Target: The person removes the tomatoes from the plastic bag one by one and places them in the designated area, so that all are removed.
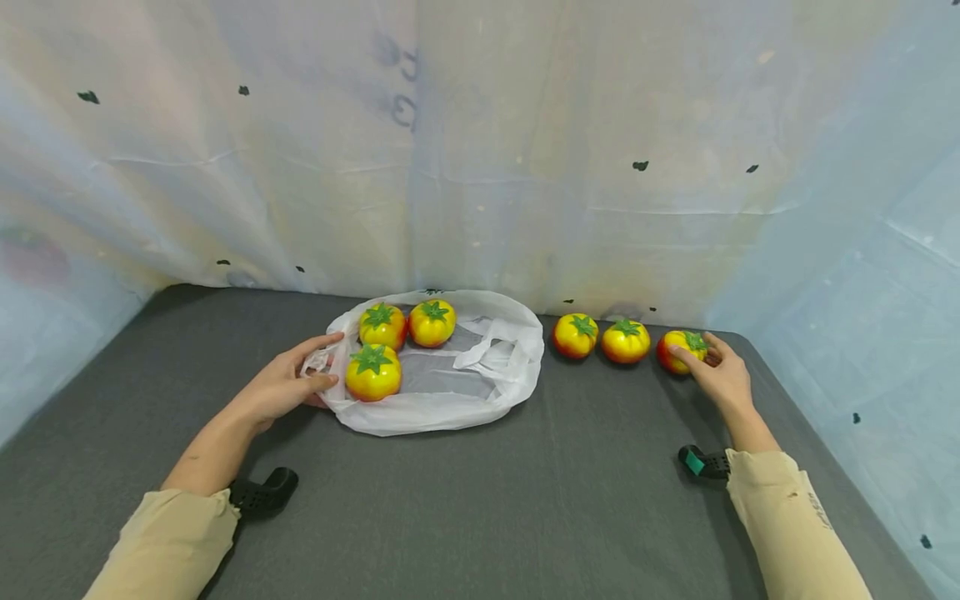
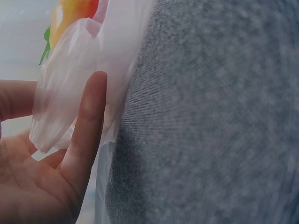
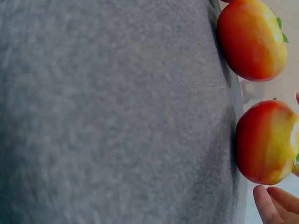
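A white plastic bag (image 1: pixel 442 421) lies spread on the dark table, its rim raised around three glossy yellow-red tomatoes (image 1: pixel 373 372) with green leafy tops. My left hand (image 1: pixel 288 379) holds the bag's left end, crumpled plastic between thumb and fingers; the left wrist view shows the thumb (image 2: pixel 93 102) along the bag. To the right of the bag, three similar tomatoes stand in a row. At the rightmost tomato (image 1: pixel 675 350), my right hand (image 1: pixel 723 375) has thumb and fingers spread around it. A small gap separates some fingertips (image 3: pixel 264 200) from this tomato in the right wrist view.
The left tomato (image 1: pixel 575 336) and middle tomato (image 1: pixel 626 342) of the row stand near the table's back edge. A pale patterned sheet (image 1: pixel 510 167) hangs behind, with more sheeting at both sides. The grey table (image 1: pixel 480 517) extends toward me.
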Demonstrator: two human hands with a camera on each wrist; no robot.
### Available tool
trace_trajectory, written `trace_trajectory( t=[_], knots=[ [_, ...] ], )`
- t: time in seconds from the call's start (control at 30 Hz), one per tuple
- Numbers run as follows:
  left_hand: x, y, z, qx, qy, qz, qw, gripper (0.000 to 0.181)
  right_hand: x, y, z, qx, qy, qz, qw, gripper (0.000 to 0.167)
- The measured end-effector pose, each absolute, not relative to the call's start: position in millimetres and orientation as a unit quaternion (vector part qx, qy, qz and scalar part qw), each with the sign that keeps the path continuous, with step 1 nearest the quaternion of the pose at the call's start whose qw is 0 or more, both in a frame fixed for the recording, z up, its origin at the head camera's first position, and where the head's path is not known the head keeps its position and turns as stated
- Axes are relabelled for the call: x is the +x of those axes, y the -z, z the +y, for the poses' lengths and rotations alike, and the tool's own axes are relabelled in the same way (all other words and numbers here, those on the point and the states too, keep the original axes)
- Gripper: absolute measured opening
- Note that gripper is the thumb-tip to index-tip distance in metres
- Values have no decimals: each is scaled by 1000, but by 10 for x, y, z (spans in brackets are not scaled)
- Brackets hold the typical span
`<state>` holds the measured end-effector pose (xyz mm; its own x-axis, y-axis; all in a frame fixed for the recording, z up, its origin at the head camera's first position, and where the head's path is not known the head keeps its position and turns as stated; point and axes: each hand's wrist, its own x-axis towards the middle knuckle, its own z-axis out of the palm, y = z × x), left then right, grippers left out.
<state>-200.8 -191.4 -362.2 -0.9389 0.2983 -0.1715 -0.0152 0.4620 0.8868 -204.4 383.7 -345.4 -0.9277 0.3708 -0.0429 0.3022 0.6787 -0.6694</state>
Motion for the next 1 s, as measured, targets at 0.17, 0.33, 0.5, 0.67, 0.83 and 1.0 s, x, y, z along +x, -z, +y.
trace_trajectory(
  t=[0.17,0.33,0.5,0.67,0.83,1.0],
  knots=[
    [-2001,3627,-1896,84,-519,836,157,71,-1977,3385,3851,-198,-356,-913,37,90],
    [-2018,3639,-1889,78,-524,833,159,71,-1940,3301,3858,-210,-351,-911,54,90],
    [-2024,3635,-1919,79,-523,834,158,71,-1940,3216,3771,-193,-356,-910,85,90],
    [-2017,3616,-1913,77,-524,834,158,70,-1930,3168,3661,-181,-391,-896,106,89],
    [-2018,3603,-1902,77,-521,836,152,70,-1944,3126,3523,-149,-407,-892,127,87],
    [-2008,3601,-1910,77,-522,836,150,70,-1953,3083,3343,-118,-416,-892,134,85]
  ],
)
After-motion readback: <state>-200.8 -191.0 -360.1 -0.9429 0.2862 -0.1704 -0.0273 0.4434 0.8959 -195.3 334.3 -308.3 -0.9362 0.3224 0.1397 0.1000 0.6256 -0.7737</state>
